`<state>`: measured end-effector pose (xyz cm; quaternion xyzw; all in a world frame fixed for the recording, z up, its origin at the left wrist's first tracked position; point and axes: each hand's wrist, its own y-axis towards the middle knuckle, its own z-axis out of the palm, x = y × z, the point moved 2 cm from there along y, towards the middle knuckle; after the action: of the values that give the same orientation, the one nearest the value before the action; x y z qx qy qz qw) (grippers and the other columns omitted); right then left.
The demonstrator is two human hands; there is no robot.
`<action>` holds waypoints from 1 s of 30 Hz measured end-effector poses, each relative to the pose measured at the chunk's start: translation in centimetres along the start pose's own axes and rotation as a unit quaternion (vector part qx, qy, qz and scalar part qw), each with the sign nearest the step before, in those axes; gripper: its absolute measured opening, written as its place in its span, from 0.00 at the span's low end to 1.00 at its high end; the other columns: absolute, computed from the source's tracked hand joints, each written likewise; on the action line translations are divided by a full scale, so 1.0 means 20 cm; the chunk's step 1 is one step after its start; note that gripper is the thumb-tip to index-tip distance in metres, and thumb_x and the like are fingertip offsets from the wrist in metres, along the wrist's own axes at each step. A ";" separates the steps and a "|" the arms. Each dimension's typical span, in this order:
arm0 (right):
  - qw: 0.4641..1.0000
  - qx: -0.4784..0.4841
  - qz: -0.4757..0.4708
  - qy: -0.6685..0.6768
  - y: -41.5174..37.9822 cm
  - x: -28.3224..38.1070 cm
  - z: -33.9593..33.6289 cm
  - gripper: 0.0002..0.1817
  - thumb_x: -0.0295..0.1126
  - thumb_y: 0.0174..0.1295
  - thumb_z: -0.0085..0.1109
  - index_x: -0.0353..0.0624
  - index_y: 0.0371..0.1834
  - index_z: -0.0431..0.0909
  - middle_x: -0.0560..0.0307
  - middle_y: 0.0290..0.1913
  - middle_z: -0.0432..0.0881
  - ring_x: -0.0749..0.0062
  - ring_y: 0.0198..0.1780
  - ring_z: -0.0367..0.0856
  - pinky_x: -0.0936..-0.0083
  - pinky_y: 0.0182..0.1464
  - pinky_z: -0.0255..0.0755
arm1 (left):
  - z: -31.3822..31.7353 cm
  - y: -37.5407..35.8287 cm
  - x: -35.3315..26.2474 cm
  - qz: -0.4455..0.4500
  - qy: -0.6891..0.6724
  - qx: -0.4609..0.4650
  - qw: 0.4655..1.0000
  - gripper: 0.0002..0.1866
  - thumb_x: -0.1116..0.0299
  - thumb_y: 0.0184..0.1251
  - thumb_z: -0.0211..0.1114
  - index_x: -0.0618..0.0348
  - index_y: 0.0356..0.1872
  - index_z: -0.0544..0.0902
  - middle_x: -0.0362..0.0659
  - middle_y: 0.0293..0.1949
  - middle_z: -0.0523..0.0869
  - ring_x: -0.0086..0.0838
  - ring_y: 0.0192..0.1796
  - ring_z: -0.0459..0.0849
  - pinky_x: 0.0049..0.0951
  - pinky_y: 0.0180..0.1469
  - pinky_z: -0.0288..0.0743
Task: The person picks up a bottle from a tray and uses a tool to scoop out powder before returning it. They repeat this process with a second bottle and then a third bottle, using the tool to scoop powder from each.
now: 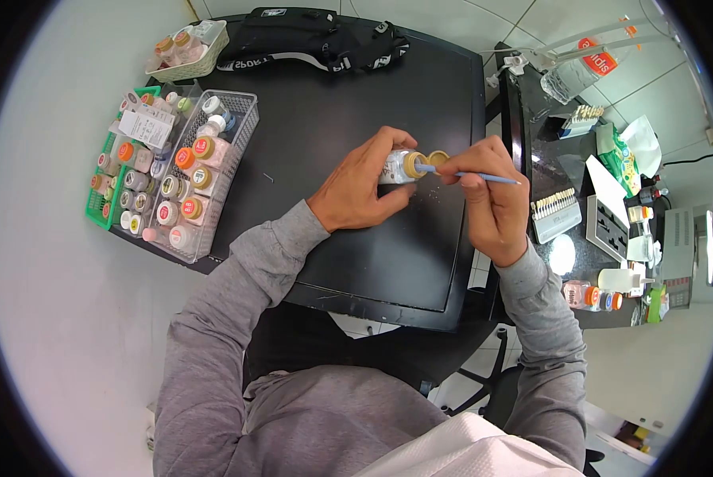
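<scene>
- Jar (396, 167): small, pale, with an open mouth ringed in tan; lies tipped sideways in the left hand (360, 189), which wraps around it, over the middle of the table (333, 103).
- Cap (438, 157): round, tan, just beside the mouth.
- Brush (472, 176): thin, light blue, pinched in the right hand (492, 199), tip at the mouth.
- Table: matte black, flat.
- Baskets (241, 119): clear and green plastic, packed with capped jars, at left.
- Bag (309, 36): black fabric, far edge.
- Floor: white tile.

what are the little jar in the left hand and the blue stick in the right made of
Jar: seemingly glossy plastic or glass, pale labelled body, gold neck; too small to settle. Blue stick: thin, matte, probably plastic or painted wood. Clear basket: see-through moulded plastic lattice.
</scene>
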<state>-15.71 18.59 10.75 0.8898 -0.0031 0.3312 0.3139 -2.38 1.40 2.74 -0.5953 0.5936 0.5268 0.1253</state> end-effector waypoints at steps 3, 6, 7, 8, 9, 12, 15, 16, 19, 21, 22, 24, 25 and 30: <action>1.000 0.018 0.007 -0.003 -0.01 -0.01 0.02 0.07 0.28 0.79 0.65 0.38 0.46 0.91 0.55 0.39 0.91 0.60 0.42 0.81 0.66 0.44 0.76 | 0.02 -0.01 0.03 -0.059 -0.028 0.003 0.998 0.37 0.70 0.64 0.85 0.62 0.65 0.67 0.51 0.50 0.89 0.41 0.52 0.94 0.38 0.54 0.88; 1.000 -0.003 0.009 0.021 -0.01 0.00 0.01 0.08 0.27 0.80 0.64 0.37 0.45 0.91 0.55 0.39 0.91 0.60 0.42 0.81 0.66 0.44 0.76 | 0.03 -0.01 0.06 -0.086 -0.032 -0.009 0.996 0.40 0.70 0.63 0.88 0.60 0.61 0.62 0.50 0.47 0.90 0.40 0.47 0.95 0.38 0.49 0.89; 0.999 -0.018 0.007 0.034 -0.02 0.00 0.01 0.08 0.28 0.80 0.64 0.37 0.45 0.91 0.54 0.39 0.90 0.60 0.42 0.81 0.66 0.44 0.76 | 0.03 -0.01 0.06 -0.084 -0.027 -0.017 0.996 0.40 0.70 0.63 0.89 0.59 0.60 0.61 0.49 0.47 0.90 0.39 0.46 0.95 0.38 0.47 0.89; 0.999 -0.020 0.007 0.028 -0.02 0.00 0.00 0.08 0.28 0.80 0.64 0.36 0.44 0.90 0.55 0.39 0.90 0.60 0.42 0.81 0.66 0.45 0.76 | 0.03 -0.01 0.07 -0.068 -0.040 -0.020 0.997 0.40 0.70 0.63 0.89 0.59 0.61 0.62 0.49 0.47 0.90 0.39 0.47 0.95 0.37 0.48 0.89; 1.000 -0.021 0.006 0.021 -0.02 0.00 0.00 0.08 0.28 0.79 0.65 0.36 0.44 0.90 0.55 0.39 0.90 0.60 0.42 0.82 0.65 0.45 0.76 | 0.04 -0.01 0.07 -0.053 -0.053 -0.023 0.997 0.39 0.70 0.63 0.88 0.60 0.61 0.64 0.49 0.48 0.90 0.38 0.48 0.95 0.37 0.49 0.89; 1.000 -0.009 0.002 -0.005 -0.01 0.00 0.01 0.07 0.27 0.79 0.65 0.36 0.43 0.90 0.55 0.39 0.90 0.59 0.41 0.81 0.65 0.45 0.75 | 0.03 -0.01 0.06 -0.018 -0.032 -0.021 0.999 0.36 0.71 0.64 0.86 0.60 0.63 0.69 0.48 0.52 0.89 0.35 0.52 0.93 0.36 0.49 0.88; 1.000 -0.012 -0.002 -0.016 -0.01 0.00 0.00 0.07 0.27 0.78 0.66 0.36 0.43 0.90 0.55 0.39 0.90 0.58 0.40 0.80 0.65 0.44 0.75 | 0.01 0.00 0.03 -0.019 -0.024 -0.015 0.999 0.31 0.73 0.65 0.84 0.59 0.65 0.75 0.47 0.55 0.88 0.33 0.54 0.92 0.33 0.49 0.86; 1.000 -0.016 -0.004 -0.017 -0.01 0.00 -0.01 0.06 0.27 0.77 0.67 0.36 0.43 0.90 0.55 0.39 0.90 0.58 0.40 0.80 0.64 0.44 0.75 | 0.01 0.00 0.02 -0.023 -0.029 -0.013 0.999 0.30 0.73 0.65 0.83 0.58 0.66 0.78 0.46 0.56 0.88 0.32 0.55 0.91 0.32 0.49 0.85; 0.999 -0.013 -0.005 -0.028 -0.01 0.00 0.00 0.05 0.26 0.76 0.67 0.37 0.43 0.90 0.55 0.38 0.90 0.57 0.40 0.80 0.64 0.45 0.75 | 0.00 0.01 -0.01 -0.008 -0.008 -0.010 1.000 0.29 0.73 0.67 0.82 0.57 0.67 0.80 0.46 0.55 0.88 0.31 0.54 0.91 0.31 0.47 0.84; 0.997 -0.028 -0.033 -0.069 0.00 0.02 -0.02 0.05 0.27 0.76 0.67 0.37 0.43 0.90 0.55 0.38 0.90 0.57 0.41 0.81 0.64 0.45 0.75 | 0.01 0.00 0.00 -0.012 -0.024 -0.016 1.000 0.29 0.73 0.66 0.82 0.58 0.67 0.81 0.46 0.56 0.88 0.30 0.54 0.91 0.30 0.47 0.84; 0.994 -0.036 -0.045 -0.089 0.00 0.03 -0.03 0.06 0.27 0.76 0.67 0.38 0.43 0.90 0.55 0.38 0.90 0.56 0.41 0.81 0.64 0.45 0.75 | 0.02 0.00 0.00 -0.014 -0.033 -0.019 0.999 0.30 0.73 0.65 0.82 0.58 0.67 0.81 0.45 0.56 0.88 0.30 0.54 0.91 0.30 0.47 0.84; 0.997 -0.032 -0.043 -0.057 0.01 0.02 -0.02 0.07 0.29 0.77 0.67 0.38 0.43 0.90 0.55 0.38 0.90 0.56 0.41 0.81 0.65 0.45 0.75 | 0.02 0.01 0.00 -0.026 -0.041 -0.021 0.999 0.30 0.72 0.65 0.82 0.59 0.67 0.81 0.46 0.56 0.89 0.32 0.54 0.91 0.32 0.49 0.84; 0.998 -0.031 -0.042 -0.041 0.02 0.02 -0.01 0.07 0.30 0.77 0.67 0.38 0.44 0.90 0.55 0.38 0.90 0.56 0.41 0.81 0.65 0.45 0.75 | 0.02 0.01 0.00 -0.032 -0.045 -0.021 0.998 0.30 0.72 0.65 0.82 0.59 0.68 0.81 0.47 0.56 0.89 0.32 0.55 0.91 0.33 0.50 0.85; 0.999 0.019 -0.004 0.026 -0.01 -0.04 -0.04 0.08 0.31 0.79 0.66 0.39 0.46 0.92 0.55 0.38 0.89 0.57 0.43 0.82 0.65 0.47 0.76 | 0.01 0.00 0.00 0.013 -0.022 0.008 1.000 0.29 0.71 0.66 0.82 0.60 0.66 0.81 0.48 0.55 0.89 0.39 0.56 0.92 0.38 0.57 0.85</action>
<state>-16.62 19.07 10.57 0.8866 0.0150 0.3534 0.2981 -2.58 1.56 2.60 -0.5747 0.6026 0.5367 0.1361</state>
